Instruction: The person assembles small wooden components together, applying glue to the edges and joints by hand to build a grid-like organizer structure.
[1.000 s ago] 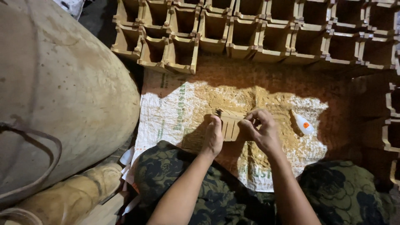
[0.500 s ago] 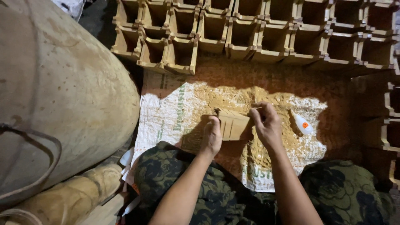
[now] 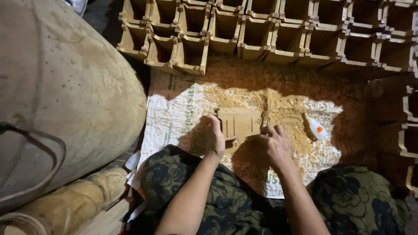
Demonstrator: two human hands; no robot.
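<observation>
A small wooden piece (image 3: pixel 238 123) with grooves lies on a white woven sack (image 3: pixel 174 113) strewn with sawdust. My left hand (image 3: pixel 215 141) presses against its left end and holds it. My right hand (image 3: pixel 275 143) grips the piece's lower right corner, fingers curled; whether a thin tool is in those fingers is too small to tell. Both forearms reach out over my dark flower-patterned trousers (image 3: pixel 226 200).
A white squeeze bottle with an orange label (image 3: pixel 316 128) lies on the sack to the right. Rows of open wooden boxes (image 3: pixel 261 30) line the far side and the right edge. A big rounded tan sack (image 3: pixel 56 87) fills the left.
My right hand has dropped from the top right of the wooden piece to its lower right corner. The left hand stays at the left end.
</observation>
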